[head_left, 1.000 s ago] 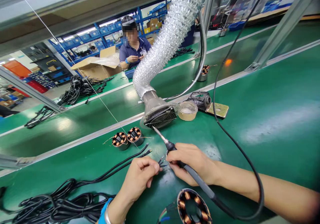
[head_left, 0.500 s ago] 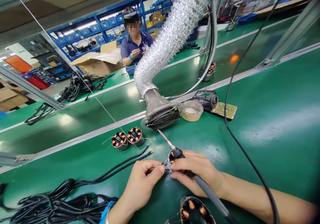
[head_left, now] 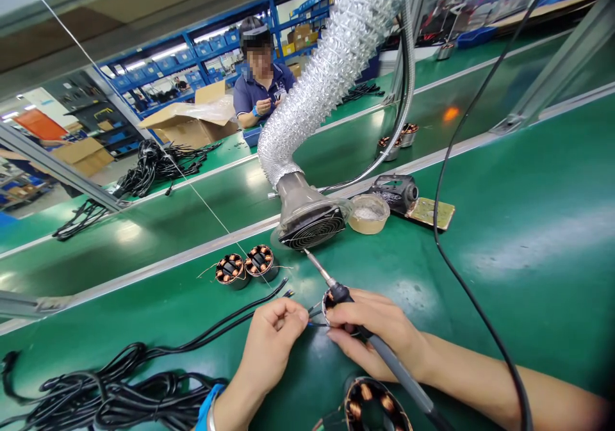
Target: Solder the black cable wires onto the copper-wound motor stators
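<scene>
My right hand (head_left: 379,328) is closed around a soldering iron (head_left: 398,360), its metal tip pointing up and away. The same fingers also hold a motor stator (head_left: 330,300) with copper windings, partly hidden behind them. Just left of it, my left hand (head_left: 276,338) is pinched on thin wires (head_left: 316,322) that run to the stator. Another wound stator (head_left: 375,408) lies near the front edge, below my right hand. Two more stators (head_left: 231,271) stand side by side farther back, with thin wire ends sticking out.
Black cables (head_left: 120,392) lie coiled at front left. A fume extractor hood (head_left: 312,216) hangs from a silver duct (head_left: 327,66). Behind are a small tub (head_left: 369,213), a soldering iron stand (head_left: 396,191) and stators (head_left: 388,149) on the belt. A co-worker (head_left: 262,91) sits opposite.
My left hand has drawn slightly left from the stator, showing more wire between. My right hand stays nearly still. On the belt, the stators have shifted left and a second shows clearly.
</scene>
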`<state>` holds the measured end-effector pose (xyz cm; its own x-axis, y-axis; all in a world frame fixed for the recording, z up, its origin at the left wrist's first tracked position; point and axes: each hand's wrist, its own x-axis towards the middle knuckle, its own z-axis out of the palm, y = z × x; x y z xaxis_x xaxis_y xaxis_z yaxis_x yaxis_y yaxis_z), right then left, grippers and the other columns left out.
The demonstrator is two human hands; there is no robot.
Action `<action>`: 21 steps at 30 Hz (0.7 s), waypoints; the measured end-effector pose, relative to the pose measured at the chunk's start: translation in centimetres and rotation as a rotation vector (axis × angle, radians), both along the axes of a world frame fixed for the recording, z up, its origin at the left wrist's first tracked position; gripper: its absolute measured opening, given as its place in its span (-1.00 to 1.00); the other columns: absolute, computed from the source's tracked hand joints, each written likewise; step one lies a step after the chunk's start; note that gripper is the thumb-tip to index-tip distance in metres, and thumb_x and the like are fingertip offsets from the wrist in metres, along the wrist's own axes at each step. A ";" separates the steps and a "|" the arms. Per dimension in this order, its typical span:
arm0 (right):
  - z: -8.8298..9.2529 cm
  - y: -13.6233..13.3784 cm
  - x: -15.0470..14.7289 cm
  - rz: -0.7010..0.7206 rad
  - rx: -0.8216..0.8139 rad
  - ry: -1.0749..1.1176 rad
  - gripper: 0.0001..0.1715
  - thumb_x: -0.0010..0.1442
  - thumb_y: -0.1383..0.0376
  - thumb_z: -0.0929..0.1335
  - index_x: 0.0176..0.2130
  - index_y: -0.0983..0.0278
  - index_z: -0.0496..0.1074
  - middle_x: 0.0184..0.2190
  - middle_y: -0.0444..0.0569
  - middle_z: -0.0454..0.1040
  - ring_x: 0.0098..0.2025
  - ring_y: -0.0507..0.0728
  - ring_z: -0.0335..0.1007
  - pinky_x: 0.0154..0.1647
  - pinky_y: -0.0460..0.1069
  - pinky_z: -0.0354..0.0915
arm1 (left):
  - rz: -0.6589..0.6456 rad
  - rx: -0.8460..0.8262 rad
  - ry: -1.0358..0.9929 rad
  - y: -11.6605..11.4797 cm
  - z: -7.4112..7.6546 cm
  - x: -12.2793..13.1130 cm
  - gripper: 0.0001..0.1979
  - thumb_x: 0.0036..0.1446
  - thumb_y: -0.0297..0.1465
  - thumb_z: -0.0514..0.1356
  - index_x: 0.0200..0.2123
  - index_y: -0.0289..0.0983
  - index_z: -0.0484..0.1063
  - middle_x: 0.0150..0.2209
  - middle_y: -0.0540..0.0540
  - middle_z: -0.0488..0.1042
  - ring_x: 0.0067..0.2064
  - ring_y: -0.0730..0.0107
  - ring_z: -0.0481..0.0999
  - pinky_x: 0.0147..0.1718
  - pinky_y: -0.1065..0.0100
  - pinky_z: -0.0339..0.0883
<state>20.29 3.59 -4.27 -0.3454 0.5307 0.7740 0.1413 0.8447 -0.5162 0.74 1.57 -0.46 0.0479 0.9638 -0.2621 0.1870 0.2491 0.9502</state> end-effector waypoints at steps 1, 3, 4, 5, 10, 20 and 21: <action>0.0 0.0 0.0 0.000 0.002 0.003 -0.69 0.18 0.48 0.35 -0.06 0.27 0.35 -0.46 -0.11 0.45 -0.48 0.06 0.32 -0.43 -0.04 0.34 | 0.017 -0.009 -0.005 0.0 0.0 0.0 -0.70 -0.03 -0.17 0.31 -0.54 -0.31 0.46 -0.62 0.08 0.22 -0.55 0.52 0.08 -0.53 0.46 0.03; 0.1 0.0 0.0 -0.001 0.005 0.006 -0.68 0.18 0.48 0.34 -0.06 0.27 0.35 -0.45 -0.10 0.45 -0.47 0.06 0.32 -0.42 -0.04 0.34 | 0.039 -0.023 -0.016 0.0 -0.1 0.1 -0.70 -0.04 -0.17 0.33 -0.52 -0.32 0.50 -0.61 0.06 0.26 -0.53 0.51 0.10 -0.51 0.45 0.05; 0.1 -0.1 0.0 -0.001 0.004 0.006 -0.68 0.17 0.49 0.34 -0.06 0.26 0.35 -0.45 -0.10 0.45 -0.47 0.07 0.32 -0.42 -0.03 0.34 | 0.045 -0.026 -0.017 0.0 -0.1 0.1 -0.70 -0.04 -0.17 0.34 -0.51 -0.32 0.52 -0.59 0.04 0.28 -0.51 0.50 0.13 -0.50 0.45 0.06; 0.2 -0.1 -0.1 0.002 0.002 0.007 -0.67 0.17 0.50 0.34 -0.06 0.27 0.35 -0.45 -0.10 0.45 -0.47 0.07 0.31 -0.42 -0.03 0.34 | 0.045 -0.025 -0.014 -0.1 -0.1 0.2 -0.70 -0.04 -0.17 0.34 -0.51 -0.32 0.54 -0.57 0.03 0.31 -0.49 0.48 0.15 -0.48 0.44 0.08; 0.0 -0.1 0.1 0.019 -0.010 0.004 -0.67 0.17 0.51 0.35 -0.06 0.29 0.36 -0.43 -0.07 0.46 -0.47 0.06 0.31 -0.44 -0.04 0.33 | 0.008 -0.018 0.010 -0.1 -0.2 0.4 -0.68 0.00 -0.14 0.32 -0.45 -0.32 0.59 -0.51 -0.03 0.37 -0.42 0.42 0.22 -0.43 0.42 0.13; 0.0 -0.4 -0.2 -0.088 -0.034 0.064 -0.60 0.17 0.55 0.35 -0.02 0.26 0.37 -0.31 -0.01 0.57 -0.31 0.12 0.52 -0.28 0.01 0.49 | -0.059 0.061 0.022 -0.6 -0.5 0.2 -0.62 0.10 -0.10 0.22 -0.52 -0.31 0.45 -0.56 0.02 0.27 -0.47 0.44 0.17 -0.46 0.43 0.06; 0.1 -0.3 -0.4 -0.080 -0.022 0.067 -0.60 0.17 0.56 0.34 -0.02 0.25 0.37 -0.31 -0.02 0.58 -0.29 0.12 0.53 -0.25 0.01 0.50 | -0.064 0.070 0.032 -0.7 -0.5 0.1 -0.63 0.12 -0.12 0.21 -0.52 -0.31 0.44 -0.56 0.02 0.28 -0.47 0.44 0.18 -0.46 0.43 0.06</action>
